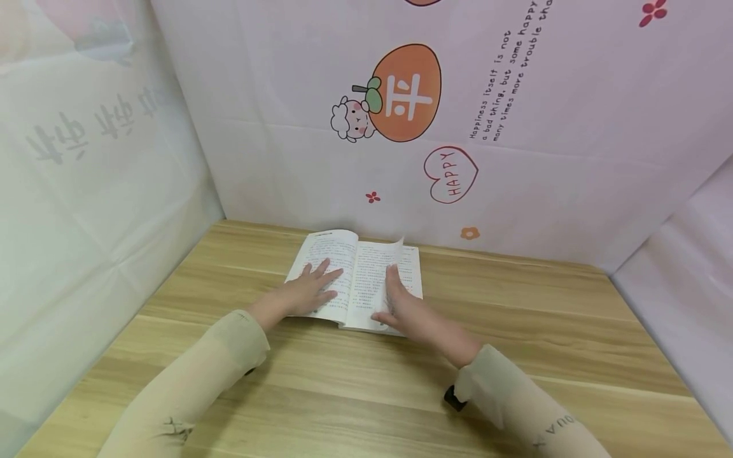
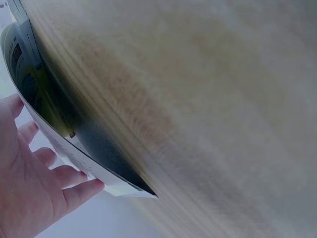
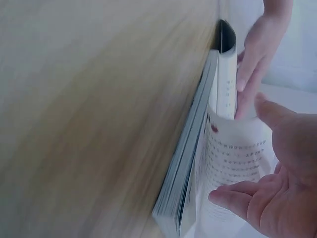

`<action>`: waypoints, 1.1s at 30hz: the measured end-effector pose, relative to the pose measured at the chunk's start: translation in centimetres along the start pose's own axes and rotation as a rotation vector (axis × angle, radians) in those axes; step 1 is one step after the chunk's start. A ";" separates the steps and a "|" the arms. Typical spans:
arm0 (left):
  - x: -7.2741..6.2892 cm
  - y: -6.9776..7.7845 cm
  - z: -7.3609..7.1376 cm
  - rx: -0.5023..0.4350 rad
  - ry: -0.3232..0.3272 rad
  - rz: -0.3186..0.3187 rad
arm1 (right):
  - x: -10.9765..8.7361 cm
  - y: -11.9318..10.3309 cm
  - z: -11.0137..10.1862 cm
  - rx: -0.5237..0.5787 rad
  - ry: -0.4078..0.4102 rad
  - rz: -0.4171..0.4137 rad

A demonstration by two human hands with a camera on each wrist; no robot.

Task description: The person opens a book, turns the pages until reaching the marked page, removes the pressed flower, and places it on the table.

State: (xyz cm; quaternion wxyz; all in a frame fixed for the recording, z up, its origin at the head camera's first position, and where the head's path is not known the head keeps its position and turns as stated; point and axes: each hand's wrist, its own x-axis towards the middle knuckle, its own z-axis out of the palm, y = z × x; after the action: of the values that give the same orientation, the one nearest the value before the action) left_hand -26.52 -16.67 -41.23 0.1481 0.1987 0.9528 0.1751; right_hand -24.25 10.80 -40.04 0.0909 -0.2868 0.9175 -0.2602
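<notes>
An open book [image 1: 369,262] with printed pages lies on the wooden table, near the wall. Across its left page rests my left hand [image 1: 306,294], fingers spread. The left wrist view shows that hand [image 2: 37,186] against the page, with the dark cover [image 2: 106,151] curving up off the table. My right hand [image 1: 409,312] is at the right half of the book, where one leaf [image 1: 394,254] stands partly raised. In the right wrist view, the right hand's thumb and fingers [image 3: 230,198] are spread apart beside a curved printed page [image 3: 233,153].
The wooden table [image 1: 355,394] extends around the book. Behind it rises a white printed sheet [image 1: 309,184] with cartoon drawings and lettering. Pale sheets also hang at the left side [image 1: 103,210] and right side [image 1: 681,267].
</notes>
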 end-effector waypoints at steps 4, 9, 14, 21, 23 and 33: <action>0.0 0.0 0.1 0.012 0.011 0.004 | 0.1 -0.3 0.5 -0.053 -0.024 -0.034; 0.1 0.1 -0.1 0.018 0.037 0.021 | 0.0 -0.6 0.9 -0.081 -0.047 -0.044; 0.1 0.3 -0.3 0.005 0.056 0.025 | 0.0 -1.1 1.2 -0.120 -0.060 -0.065; 0.3 0.3 -0.1 -0.073 0.164 0.017 | 0.3 -1.9 1.6 -0.148 -0.070 -0.129; 0.3 0.4 0.0 -0.089 0.189 0.023 | 0.4 -2.2 1.7 -0.158 -0.072 -0.155; 0.3 0.5 0.0 -0.108 0.242 0.067 | 0.6 -3.6 2.0 -0.202 -0.091 -0.302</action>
State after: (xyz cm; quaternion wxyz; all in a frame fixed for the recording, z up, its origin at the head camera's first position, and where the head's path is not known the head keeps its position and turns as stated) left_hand -26.67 -16.13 -41.10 0.0367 0.1997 0.9457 0.2537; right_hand -22.37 7.07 -39.82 0.0628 -0.4405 0.8803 -0.1645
